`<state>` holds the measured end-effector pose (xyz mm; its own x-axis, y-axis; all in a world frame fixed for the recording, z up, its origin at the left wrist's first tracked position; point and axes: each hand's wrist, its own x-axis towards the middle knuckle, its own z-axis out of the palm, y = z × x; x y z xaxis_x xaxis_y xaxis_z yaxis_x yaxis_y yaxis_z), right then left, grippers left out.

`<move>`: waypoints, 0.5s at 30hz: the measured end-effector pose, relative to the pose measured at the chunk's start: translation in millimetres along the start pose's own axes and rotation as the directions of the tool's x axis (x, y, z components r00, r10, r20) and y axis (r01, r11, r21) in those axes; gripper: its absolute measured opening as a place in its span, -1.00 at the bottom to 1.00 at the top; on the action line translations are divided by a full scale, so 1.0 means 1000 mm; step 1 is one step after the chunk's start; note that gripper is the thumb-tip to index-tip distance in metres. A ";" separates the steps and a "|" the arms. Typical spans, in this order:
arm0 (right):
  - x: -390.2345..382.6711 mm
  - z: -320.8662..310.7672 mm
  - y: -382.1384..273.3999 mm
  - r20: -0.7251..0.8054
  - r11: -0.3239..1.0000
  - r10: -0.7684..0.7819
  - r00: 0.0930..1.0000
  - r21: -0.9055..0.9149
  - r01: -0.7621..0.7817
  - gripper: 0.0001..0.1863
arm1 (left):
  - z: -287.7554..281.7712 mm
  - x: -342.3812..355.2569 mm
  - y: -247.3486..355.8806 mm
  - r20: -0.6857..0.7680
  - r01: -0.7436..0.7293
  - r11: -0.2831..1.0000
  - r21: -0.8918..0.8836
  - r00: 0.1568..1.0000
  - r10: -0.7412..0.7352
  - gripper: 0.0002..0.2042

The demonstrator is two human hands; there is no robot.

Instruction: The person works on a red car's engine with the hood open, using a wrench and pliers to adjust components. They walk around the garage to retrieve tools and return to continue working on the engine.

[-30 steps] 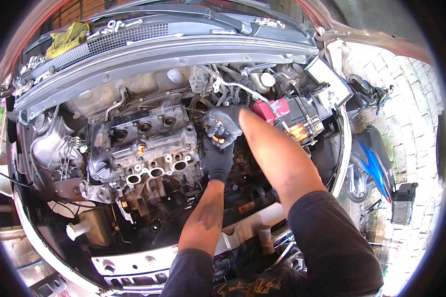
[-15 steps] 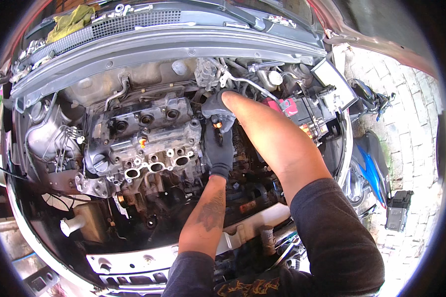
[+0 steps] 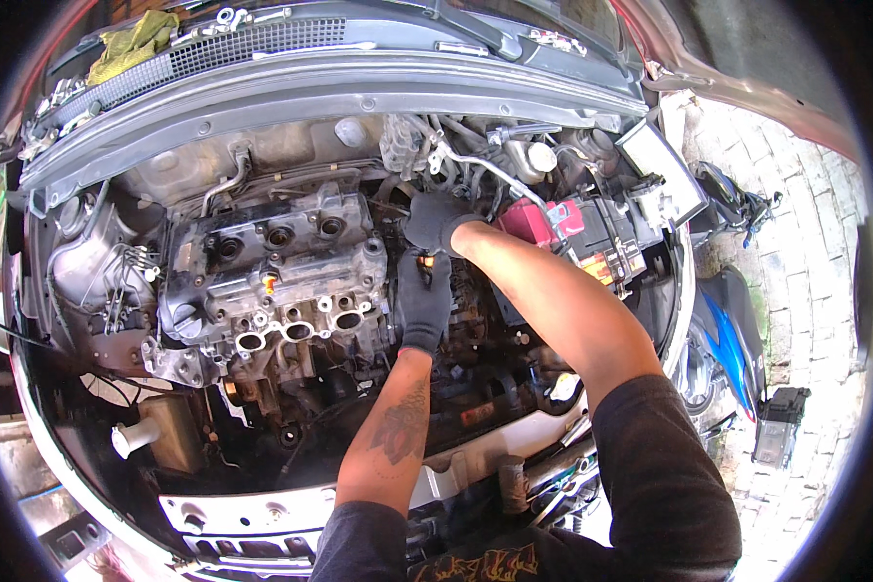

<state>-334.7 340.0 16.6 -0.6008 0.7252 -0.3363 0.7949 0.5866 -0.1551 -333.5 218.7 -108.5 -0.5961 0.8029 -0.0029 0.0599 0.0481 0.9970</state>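
Observation:
Both my hands wear dark gloves and meet at the right end of the engine, low in the engine bay. My left hand reaches up from below beside the engine's side, its fingers closed near a small orange part. Just above, my right hand bends down over the left fingertips, back of the glove uppermost and fingers curled under. Whatever the two hands grip there is mostly hidden by the gloves. On the engine, a black top cover has several round holes, and open metal ports line its front.
Right of my hands sits the battery with a red terminal cover. A white-capped reservoir stands behind it. Loose tools and a yellow cloth lie along the cowl. A pale crossbar runs across the front.
My right hand has turned, its back now facing up and its forearm lower and flatter. My left hand stays beside the engine. The whole view has shifted slightly.

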 end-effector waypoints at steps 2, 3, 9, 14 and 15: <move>0.006 0.002 0.007 -0.018 0.998 0.052 0.998 0.046 -0.051 -0.70 | 0.001 -0.003 0.004 0.031 0.092 0.995 0.032 0.995 -0.093 -0.54; 0.007 0.001 0.003 -0.028 0.998 0.046 0.999 0.033 -0.045 -0.70 | 0.001 -0.004 -0.001 -0.009 0.062 0.997 0.040 0.998 -0.062 -0.55; 0.022 0.010 0.001 -0.040 0.998 -0.054 0.998 -0.046 0.052 -0.72 | 0.000 -0.006 0.008 -0.029 0.080 0.993 0.090 0.997 -0.078 -0.54; 0.039 0.026 0.011 -0.021 0.990 -0.070 0.997 -0.127 0.067 -0.73 | -0.002 -0.004 0.019 0.023 0.147 0.984 0.099 0.988 -0.150 -0.52; 0.037 0.026 0.011 -0.023 0.988 -0.099 0.995 -0.118 0.095 -0.73 | -0.003 -0.003 0.015 0.008 0.134 0.985 0.105 0.991 -0.136 -0.53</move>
<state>-346.2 363.7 -22.1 -0.6779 0.6719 -0.2982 0.7186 0.6913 -0.0760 -333.2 215.2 -93.3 -0.5924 0.7936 -0.1391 0.0632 0.2179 0.9739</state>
